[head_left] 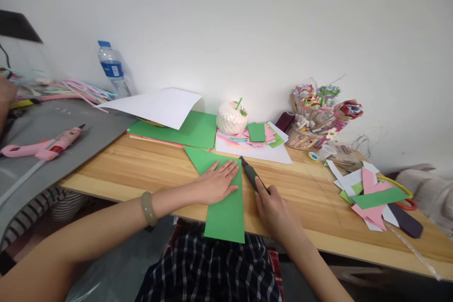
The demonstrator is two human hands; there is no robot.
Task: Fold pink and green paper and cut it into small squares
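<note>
My left hand (219, 183) lies flat with fingers stretched out, pressing a green paper sheet (226, 222) onto the table. The sheet has a slanting upper left corner, and its lower end hangs over the table's front edge. Wrapped around a dark utility knife (251, 174), my right hand (278, 210) is just right of the sheet. The knife's black tip is at the paper's upper right corner; whether it touches the paper I cannot tell.
Behind lie stacked green sheets (198, 127) under white paper (155, 104). A white round ornament (231, 118) stands beside small paper pieces (256, 133). Paper scraps (378, 198) and a flower basket (304, 139) are on the right. At left are a pink glue gun (53, 146), bottle (112, 68) and another person's hand (7, 92).
</note>
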